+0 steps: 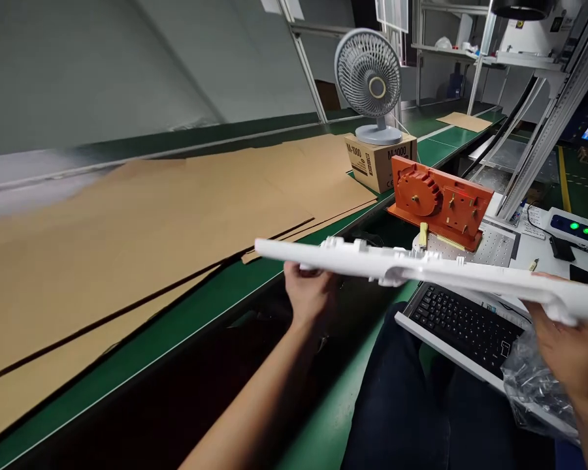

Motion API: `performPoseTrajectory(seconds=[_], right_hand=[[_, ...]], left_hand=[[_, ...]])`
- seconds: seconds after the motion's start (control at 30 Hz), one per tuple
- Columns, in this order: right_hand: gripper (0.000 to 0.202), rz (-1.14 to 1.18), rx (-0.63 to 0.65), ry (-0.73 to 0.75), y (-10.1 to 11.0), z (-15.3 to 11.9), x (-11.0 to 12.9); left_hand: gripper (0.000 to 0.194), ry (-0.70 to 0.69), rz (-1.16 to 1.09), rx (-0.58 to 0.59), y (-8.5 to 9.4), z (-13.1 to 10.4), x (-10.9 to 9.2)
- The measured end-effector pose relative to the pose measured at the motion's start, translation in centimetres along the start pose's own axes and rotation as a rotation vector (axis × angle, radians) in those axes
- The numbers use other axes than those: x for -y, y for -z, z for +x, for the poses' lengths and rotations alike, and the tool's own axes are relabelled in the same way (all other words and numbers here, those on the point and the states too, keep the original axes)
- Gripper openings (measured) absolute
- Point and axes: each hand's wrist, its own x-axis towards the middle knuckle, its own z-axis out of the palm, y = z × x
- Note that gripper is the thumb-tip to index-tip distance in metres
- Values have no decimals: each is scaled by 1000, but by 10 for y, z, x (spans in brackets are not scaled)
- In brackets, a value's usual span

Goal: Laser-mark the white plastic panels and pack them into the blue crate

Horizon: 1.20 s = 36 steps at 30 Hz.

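A long white plastic panel (421,269), seen nearly edge-on with small clips and tabs along it, is held up across the view. Near its left end, my left hand (310,292) grips it from below, with the fingers partly hidden by the panel. Toward the right end my right hand (571,346) is closed on it, also from underneath. Beyond the panel stands an orange fixture (438,199) with a toothed round disc and several brass pins, on a perforated metal plate (497,245).
Brown cardboard sheets (176,222) cover the green bench on the left. A grey fan (368,81) stands on an M-1000 box (379,160). Below the panel are a black keyboard (470,326) on a tray and a clear plastic bag (539,378). A green-lit control box (578,228) sits at right.
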Motion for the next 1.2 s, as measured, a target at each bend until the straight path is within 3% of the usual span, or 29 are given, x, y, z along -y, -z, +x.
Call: performPoseTrajectory(seconds=[0.13, 0.27, 0.4, 0.5, 0.73, 1.0, 1.2], right_hand=[[52, 21, 137, -286, -56, 24, -27], [56, -22, 284, -491, -118, 48, -56], [57, -145, 329, -545, -168, 64, -80], [60, -159, 306, -566, -188, 71, -93], [67, -174, 252, -512, -201, 85, -111], [57, -134, 231, -560, -212, 96, -122], [62, -127, 250, -586, -218, 100, -133]], left_hand=[[84, 66, -129, 101, -53, 78, 15], [89, 138, -89, 268, -111, 149, 40], [88, 147, -67, 343, -156, 196, 67], [87, 96, -77, 367, -179, 217, 83], [86, 16, -97, 409, -203, 239, 102], [77, -40, -48, 412, -223, 244, 104], [78, -35, 49, 449, -223, 256, 111]])
